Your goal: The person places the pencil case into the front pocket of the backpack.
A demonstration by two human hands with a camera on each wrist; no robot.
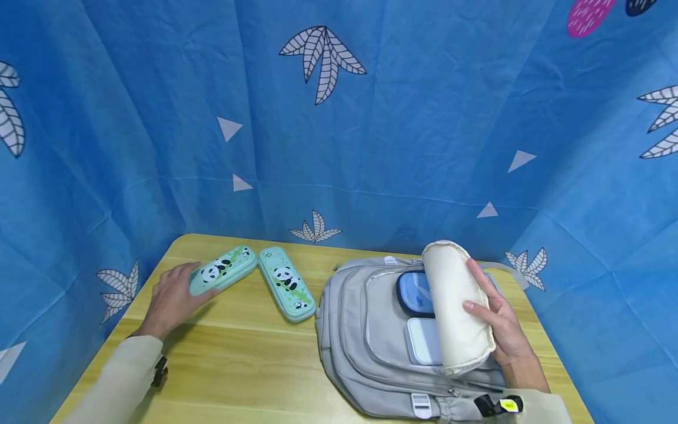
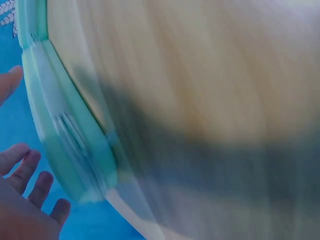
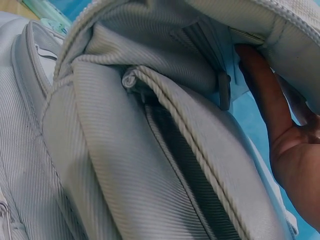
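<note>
At the left, my left hand (image 1: 172, 297) reaches around the near end of a mint-green panda pencil case (image 1: 225, 268), thumb and fingers spread. The left wrist view shows those fingers beside the zipped case (image 2: 70, 135), not curled round it. A second panda pencil case (image 1: 288, 284) lies next to the first. My right hand (image 1: 505, 330) holds up the cream-faced flap (image 1: 458, 312) of a grey backpack (image 1: 339, 330), its thumb on the flap's edge. A dark-blue case (image 1: 415, 291) and a white box (image 1: 422, 341) lie in the open backpack, partly hidden by the flap.
Everything sits on a yellow wooden table (image 1: 238, 377). Behind it and along both sides hangs a blue curtain (image 1: 328, 147) with leaf prints. A grey inner pocket (image 3: 165, 125) of the backpack gapes in the right wrist view.
</note>
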